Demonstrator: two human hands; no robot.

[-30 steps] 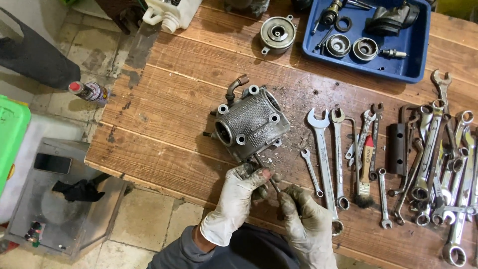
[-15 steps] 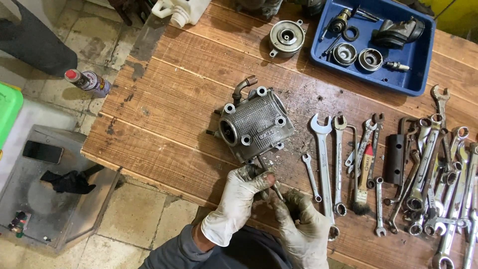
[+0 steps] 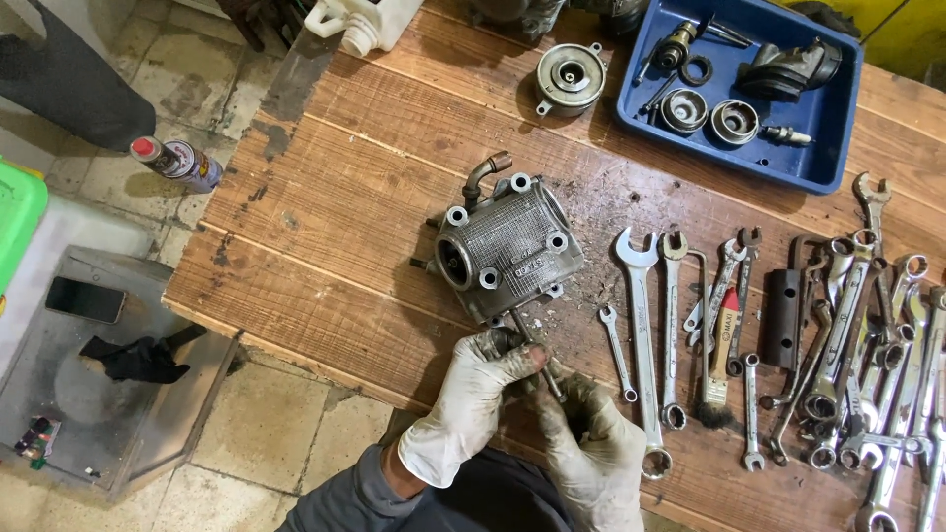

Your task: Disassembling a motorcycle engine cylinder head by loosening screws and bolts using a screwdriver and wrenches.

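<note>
Head view: both gloved hands, left hand and right hand, grip a thin steel rod (greasy).

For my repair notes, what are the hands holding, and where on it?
Both gloved hands, left hand and right hand, grip a thin metal rod at its lower end; it reaches the engine block.

We see a white plastic jug at the far edge of the worktop, its neck pointing toward us. On the floor to the left lies a spray can with a red cap and a printed wrap in dark and pale colours. Further left, on a grey lid, a dark phone screen lies flat and unlit. Among the spanners, a brush carries a red and pale label on its handle.
</note>
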